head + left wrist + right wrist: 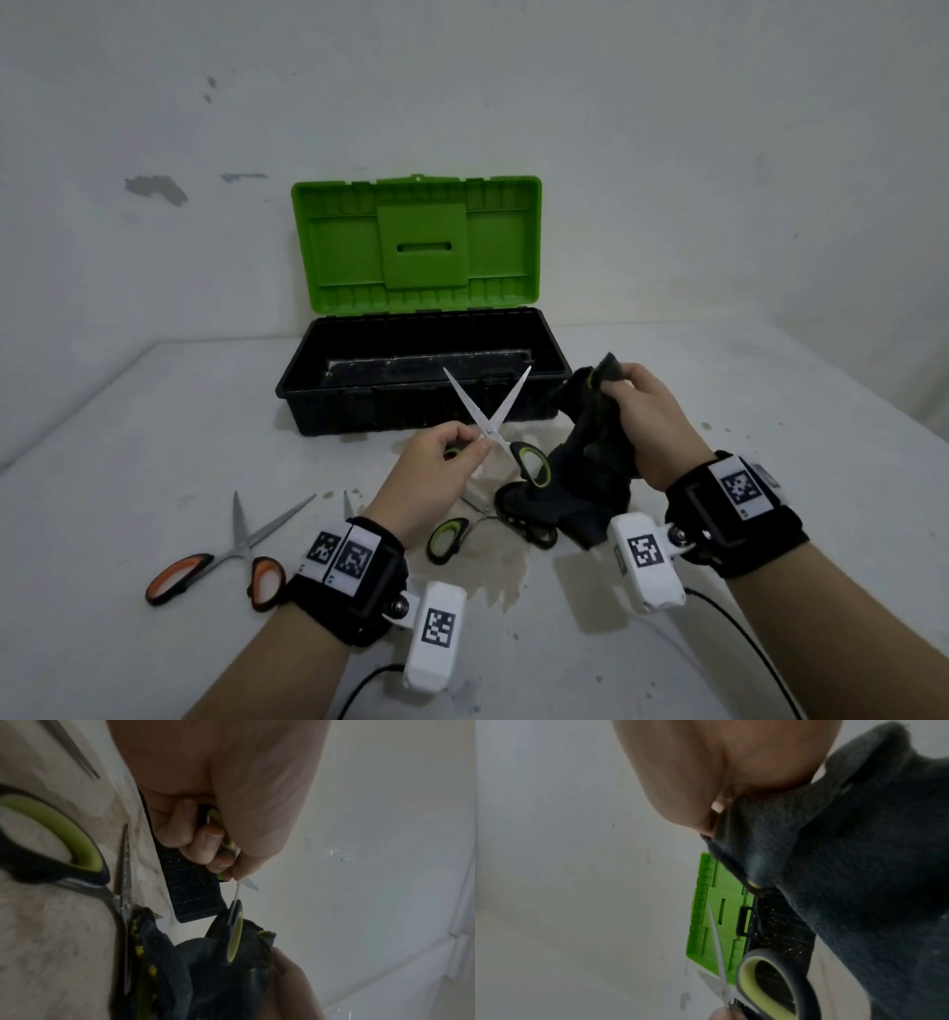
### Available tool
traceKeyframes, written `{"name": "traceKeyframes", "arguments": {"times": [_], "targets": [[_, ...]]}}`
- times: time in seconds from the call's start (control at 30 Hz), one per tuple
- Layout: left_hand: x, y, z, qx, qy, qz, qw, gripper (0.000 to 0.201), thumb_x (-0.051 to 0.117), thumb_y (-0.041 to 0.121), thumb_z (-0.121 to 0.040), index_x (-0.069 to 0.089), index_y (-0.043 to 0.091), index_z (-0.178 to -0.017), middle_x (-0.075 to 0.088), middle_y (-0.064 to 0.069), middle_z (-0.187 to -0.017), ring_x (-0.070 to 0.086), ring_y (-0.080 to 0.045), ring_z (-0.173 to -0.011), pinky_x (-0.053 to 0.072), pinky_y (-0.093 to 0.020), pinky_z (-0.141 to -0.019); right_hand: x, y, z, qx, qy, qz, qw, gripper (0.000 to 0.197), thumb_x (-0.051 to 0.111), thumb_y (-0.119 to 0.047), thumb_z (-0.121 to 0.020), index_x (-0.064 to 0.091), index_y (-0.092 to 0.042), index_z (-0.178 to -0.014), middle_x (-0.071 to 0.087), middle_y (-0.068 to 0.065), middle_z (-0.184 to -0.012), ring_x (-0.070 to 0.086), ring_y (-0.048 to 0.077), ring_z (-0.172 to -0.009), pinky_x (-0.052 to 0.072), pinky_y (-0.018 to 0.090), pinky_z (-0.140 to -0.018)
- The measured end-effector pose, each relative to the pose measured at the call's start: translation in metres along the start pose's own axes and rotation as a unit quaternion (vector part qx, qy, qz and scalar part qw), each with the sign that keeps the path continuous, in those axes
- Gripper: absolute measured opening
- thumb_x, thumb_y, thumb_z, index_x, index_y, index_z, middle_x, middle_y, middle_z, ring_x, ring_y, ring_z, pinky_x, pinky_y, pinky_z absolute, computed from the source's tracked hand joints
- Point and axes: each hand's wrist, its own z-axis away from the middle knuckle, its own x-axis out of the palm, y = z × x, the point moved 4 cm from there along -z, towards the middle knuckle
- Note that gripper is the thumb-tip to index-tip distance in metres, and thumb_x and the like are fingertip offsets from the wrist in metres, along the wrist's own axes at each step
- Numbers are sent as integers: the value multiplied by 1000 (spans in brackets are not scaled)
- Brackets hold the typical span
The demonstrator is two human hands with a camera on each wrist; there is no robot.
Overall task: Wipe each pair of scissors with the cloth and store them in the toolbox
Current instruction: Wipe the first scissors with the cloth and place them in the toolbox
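Note:
My left hand (459, 452) grips one handle of a green-handled pair of scissors (490, 429), held above the table with its blades spread in an X in front of the toolbox (308, 395). The free handle (235, 933) hangs beside the dark cloth (590, 447). My right hand (624, 393) clutches the top of that cloth, whose lower end rests on the table. The wrist views show the same holds: left hand (213, 850) round a handle, right hand (713, 815) on the cloth (847, 862). The toolbox stands open, green lid (416, 246) upright.
A second green-handled pair of scissors (449, 537) lies on the table partly under the cloth. An orange-handled pair of scissors (226, 555) lies open at the left, near my left wrist. A damp stain (488, 570) marks the white table. The wall stands close behind the toolbox.

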Motion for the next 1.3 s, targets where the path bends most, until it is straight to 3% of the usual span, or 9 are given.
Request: {"name": "traceKeyframes", "arguments": {"times": [0.2, 0.37, 0.5, 0.6, 0.73, 0.83, 1.0, 1.17, 1.3], "targets": [[7, 0, 1, -60, -15, 78, 995, 19, 53, 15, -101, 64, 10, -86, 47, 2, -65, 37, -6, -49, 30, -18, -46, -1, -1, -3, -41, 1, 11, 999, 12, 46, -18, -103, 53, -10, -109, 67, 8, -87, 66, 24, -74, 58, 53, -71], [11, 0, 2, -63, -24, 83, 994, 20, 52, 12, -101, 64, 9, -85, 49, -1, -67, 38, -6, -47, 31, -16, -43, 13, 10, 5, -52, -78, 42, 995, 11, 54, -13, -99, 56, -5, -106, 70, 14, -88, 66, 22, -69, 57, 33, -64], [14, 2, 4, -57, -30, 66, 996, 21, 53, 11, -100, 59, 12, -79, 48, -8, -73, 36, -7, -47, 30, -16, -43, 18, 4, 9, -92, -116, 29, 989, 12, 55, -7, -97, 54, -2, -108, 66, 20, -94, 62, 26, -78, 52, 41, -74], [15, 2, 4, -65, -32, 76, 994, 22, 52, 13, -100, 62, 13, -81, 49, -4, -70, 36, -7, -48, 29, -17, -43, 19, 4, 11, -96, -124, 46, 987, 8, 59, -7, -94, 62, -4, -101, 65, 10, -88, 59, 22, -77, 49, 37, -74], [16, 5, 3, -69, -35, 81, 994, 21, 51, 13, -102, 65, 10, -86, 46, 1, -64, 34, -6, -46, 28, -17, -43, 21, 8, 18, -69, -139, 55, 986, 27, 56, -27, -98, 71, -9, -84, 65, 1, -69, 60, 12, -60, 47, 23, -54], [18, 7, 2, -70, -35, 82, 994, 18, 51, 12, -101, 64, 3, -92, 46, 0, -64, 33, -6, -45, 27, -17, -42, 23, 11, 18, -111, -134, 82, 981, 16, 69, -21, -90, 73, -7, -85, 70, 1, -75, 64, 10, -70, 52, 22, -66], [18, 8, 3, -71, -33, 73, 994, 22, 51, 13, -101, 62, -6, -97, 46, 0, -63, 33, -6, -43, 27, -17, -41, 26, 18, 12, -69, -80, -3, 994, 24, 80, -5, -77, 66, -3, -96, 72, 10, -82, 68, 16, -70, 57, 24, -65], [19, 11, 4, -63, -34, 91, 993, 40, 50, 27, -103, 58, -11, -95, 44, -5, -68, 37, -5, -46, 29, -16, -42, 30, 23, 15, -40, -96, 36, 994, 23, 78, -13, -80, 73, -4, -101, 75, 12, -91, 69, 14, -73, 56, 22, -67], [20, 7, 3, -65, -41, 83, 994, 28, 49, 20, -104, 63, 0, -92, 46, -2, -65, 35, -6, -45, 28, -17, -41, 28, 23, 13, -1, -83, -52, 995, 24, 75, -9, -82, 70, 1, -104, 74, 16, -90, 69, 18, -70, 57, 26, -64]]}}
